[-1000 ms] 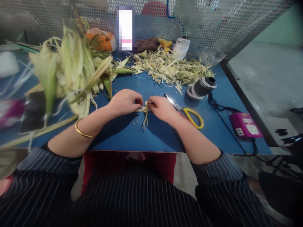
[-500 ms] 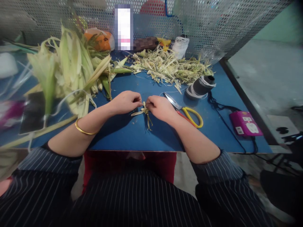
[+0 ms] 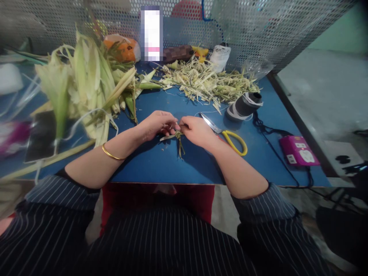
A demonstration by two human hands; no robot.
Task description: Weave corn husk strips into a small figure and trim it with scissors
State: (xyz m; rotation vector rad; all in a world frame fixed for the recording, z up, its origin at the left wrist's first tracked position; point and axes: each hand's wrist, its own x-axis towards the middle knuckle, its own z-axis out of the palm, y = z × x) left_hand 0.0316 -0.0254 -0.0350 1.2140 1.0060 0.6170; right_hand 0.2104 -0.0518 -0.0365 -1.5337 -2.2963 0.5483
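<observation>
My left hand (image 3: 156, 124) and my right hand (image 3: 197, 131) meet over the blue table (image 3: 161, 165), both pinching a small knotted bundle of corn husk strips (image 3: 176, 138). The fingers of each hand are closed on the strips, whose loose ends hang toward me from the knot. A gold bangle (image 3: 110, 153) sits on my left wrist. Scissors with yellow handles (image 3: 227, 134) lie just right of my right hand.
A heap of pale green corn husks (image 3: 86, 84) fills the left of the table. Shredded husk scraps (image 3: 207, 82) lie at the back. A grey thread spool (image 3: 244, 105), a pink power strip (image 3: 299, 151) with black cable and a perforated metal screen (image 3: 258, 27) stand nearby.
My left hand has slid slightly right toward the knot, its fingers closing tighter against my right hand. The husk bundle's left strip is shorter and its tails shifted a little.
</observation>
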